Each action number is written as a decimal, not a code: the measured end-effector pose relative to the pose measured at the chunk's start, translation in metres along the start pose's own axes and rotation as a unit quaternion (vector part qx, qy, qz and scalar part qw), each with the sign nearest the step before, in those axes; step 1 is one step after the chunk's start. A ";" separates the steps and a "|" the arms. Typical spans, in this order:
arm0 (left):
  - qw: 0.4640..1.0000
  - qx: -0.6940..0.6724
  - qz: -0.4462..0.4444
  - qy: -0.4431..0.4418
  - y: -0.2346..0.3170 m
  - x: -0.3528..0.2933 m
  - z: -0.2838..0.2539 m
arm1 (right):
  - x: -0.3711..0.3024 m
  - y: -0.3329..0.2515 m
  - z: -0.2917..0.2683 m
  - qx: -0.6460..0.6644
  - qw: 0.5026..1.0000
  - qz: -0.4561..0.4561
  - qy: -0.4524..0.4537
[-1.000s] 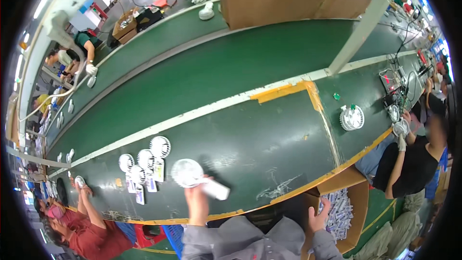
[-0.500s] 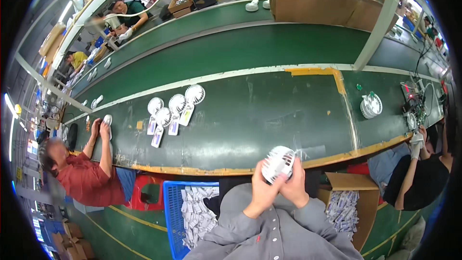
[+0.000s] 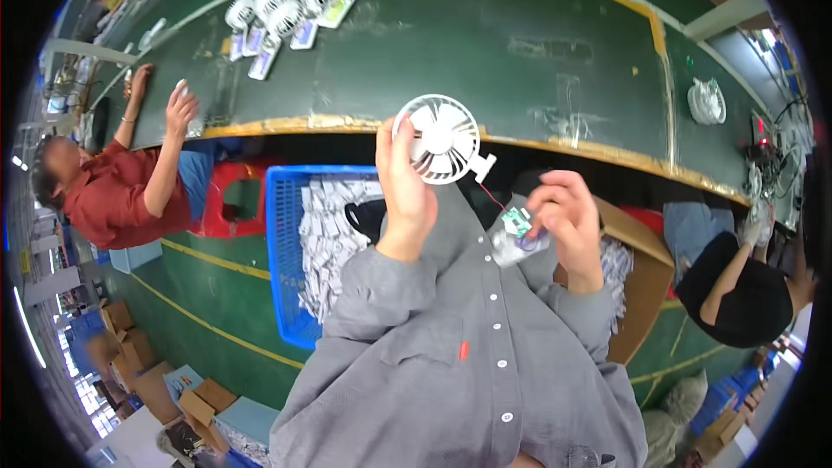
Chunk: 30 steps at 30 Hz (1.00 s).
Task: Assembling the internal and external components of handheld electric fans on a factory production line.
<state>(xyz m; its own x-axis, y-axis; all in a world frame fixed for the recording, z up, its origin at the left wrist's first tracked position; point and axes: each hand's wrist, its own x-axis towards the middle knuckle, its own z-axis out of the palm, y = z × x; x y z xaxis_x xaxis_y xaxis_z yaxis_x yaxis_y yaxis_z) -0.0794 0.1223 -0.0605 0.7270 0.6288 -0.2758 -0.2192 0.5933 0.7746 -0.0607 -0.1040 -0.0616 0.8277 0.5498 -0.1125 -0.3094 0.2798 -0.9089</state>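
Note:
My left hand is closed on the rim of a white fan head, its round grille facing up. A short white neck sticks out at its right, and a thin red wire runs from it to a small green circuit board. My right hand, fingers curled, pinches at the board's right side. Below the board is a pale, partly see-through piece; its exact kind is blurred. Several white handheld fans lie grouped on the green bench at the upper left.
The workbench has a worn yellow front edge. Beneath it stand a blue crate and a cardboard box holding small white parts. Stacked round white grilles sit at the right. Co-workers sit left, in a red shirt, and right, in black.
My hands have moved apart; the fan head is now in the left hand, with the wired board showing by the right. The view has tilted downward. The left co-worker's hand has risen.

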 end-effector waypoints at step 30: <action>0.774 0.369 0.338 -0.389 -0.053 -0.105 -0.020 | -0.061 -0.002 -0.016 -0.093 0.969 0.228 -0.018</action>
<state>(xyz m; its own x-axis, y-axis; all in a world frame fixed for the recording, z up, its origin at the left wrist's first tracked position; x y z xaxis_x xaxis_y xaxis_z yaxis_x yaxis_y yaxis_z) -0.1575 0.0345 -0.0844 0.8436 0.0079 0.5369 -0.4969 -0.3676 0.7861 -0.1030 -0.1501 -0.0596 0.6070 0.6106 -0.5086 -0.5469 -0.1434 -0.8248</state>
